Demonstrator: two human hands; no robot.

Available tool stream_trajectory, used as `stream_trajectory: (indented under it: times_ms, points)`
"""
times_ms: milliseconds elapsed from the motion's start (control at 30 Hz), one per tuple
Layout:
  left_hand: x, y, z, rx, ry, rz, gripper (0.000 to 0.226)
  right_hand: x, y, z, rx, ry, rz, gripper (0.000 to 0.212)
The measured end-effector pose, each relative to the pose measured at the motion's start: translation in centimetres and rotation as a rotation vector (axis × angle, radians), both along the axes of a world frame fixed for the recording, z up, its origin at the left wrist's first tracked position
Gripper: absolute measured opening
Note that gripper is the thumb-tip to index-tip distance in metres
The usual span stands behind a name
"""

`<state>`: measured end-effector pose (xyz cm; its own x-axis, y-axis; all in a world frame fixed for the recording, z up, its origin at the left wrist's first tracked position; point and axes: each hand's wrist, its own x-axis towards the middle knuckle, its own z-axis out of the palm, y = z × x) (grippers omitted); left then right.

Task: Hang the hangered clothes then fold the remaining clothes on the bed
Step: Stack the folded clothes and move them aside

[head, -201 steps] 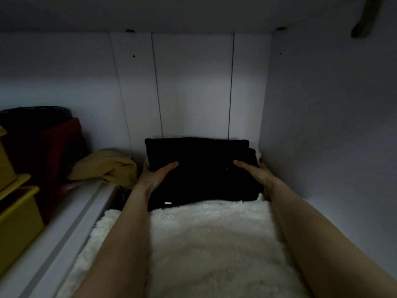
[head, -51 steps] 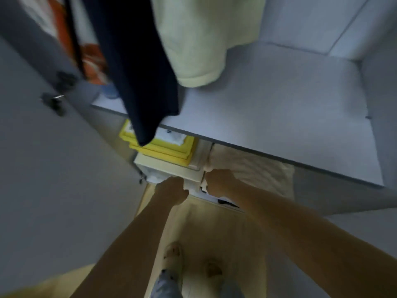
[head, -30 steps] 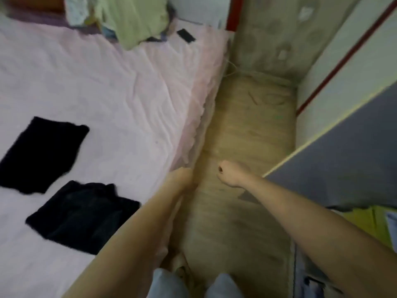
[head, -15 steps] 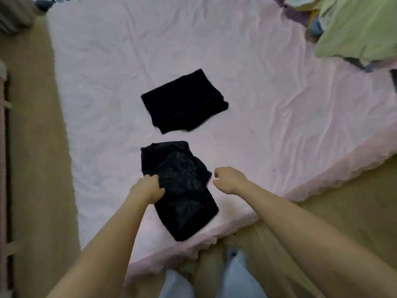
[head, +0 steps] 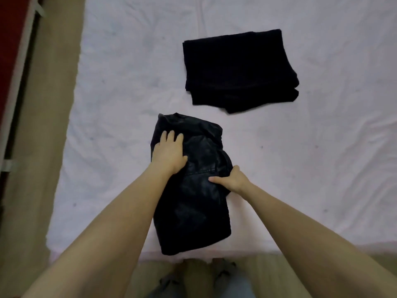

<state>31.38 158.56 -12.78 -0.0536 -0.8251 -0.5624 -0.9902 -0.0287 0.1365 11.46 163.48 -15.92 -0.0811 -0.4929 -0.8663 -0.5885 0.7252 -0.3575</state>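
— Both hands are on the jacket (head: 193, 190) now, yes?

— Yes. My left hand (head: 169, 153) lies flat on its upper left part, fingers straight and a little spread, pressing it down on the bed (head: 120, 87). My right hand (head: 233, 179) holds the right edge: the thumb lies on top and points left, the other fingers go around the edge, so I cannot see them fully.

— Where does the jacket lie?

— Near the edge of the bed, just in front of my feet. It is black and shiny, folded roughly, with a bulge on the right side where my right hand grips.

— How do you make this step good?

— I think the left palm should keep the pressure, so the slippery material does not slide open. The right hand should gather the bulge and tuck it under or over, then both hands should slide below the bundle together. If I lift by one side only, the fold will probably fall open.

— And the other piece?

— A folded black cloth (head: 238, 69) lies farther on the bed, apart from the jacket. It looks already neat, so I judge it needs only carrying.
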Motion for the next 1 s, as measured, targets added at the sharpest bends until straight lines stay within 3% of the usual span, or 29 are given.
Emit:
stream_trajectory:
  times_ms: [100, 233, 333, 400, 467, 600, 767, 867, 933, 1000]
  points:
    - [-0.5, -2.6, -2.4, -0.07, -0.026, -0.067, 0.079, 0.3, -0.5, -2.3, 0.011, 0.033, -0.053, 0.11]
    - [-0.6, -5.8, -4.5, -0.343, -0.118, -0.143, 0.075, 0.4, -1.6, -3.8, 0.003, -0.108, -0.155, 0.058]
    - [-0.7, -7.4, -6.2, -0.248, -0.148, -0.223, 0.099, 0.7, -1.0, -4.3, -0.036, -0.177, -0.254, 0.031]
    - [-0.8, -7.5, -7.3, -0.15, -0.166, -0.276, 0.103, 1.4, -0.7, -4.6, -0.106, -0.156, -0.236, 0.028]
    - [-0.9, -7.5, -7.4, -0.137, -0.167, -0.271, 0.089, 1.7, -1.2, -4.6, -0.175, -0.086, -0.137, 0.03]
    - [-1.1, -7.6, -5.6, -0.066, -0.137, -0.178, 0.039, 0.0, -4.5, -2.9, -0.287, 0.146, 0.193, 0.023]
    - [0.7, -5.9, -4.8, 0.053, -0.089, -0.025, 0.023, -1.7, -8.0, -1.6, -0.385, 0.302, 0.302, 0.033]
    - [1.7, -3.2, -4.8, 0.041, -0.117, 0.03, 0.011, 0.0, -7.5, -2.2, -0.435, 0.321, 0.36, 0.07]
    - [2.6, -1.5, -4.8, 0.049, -0.122, 0.078, 0.018, 0.6, -6.5, -2.0, -0.453, 0.35, 0.32, 0.092]
    - [3.4, -0.9, -4.6, 0.061, -0.114, 0.134, 0.034, 0.1, -5.4, -1.5, -0.409, 0.365, 0.25, 0.101]
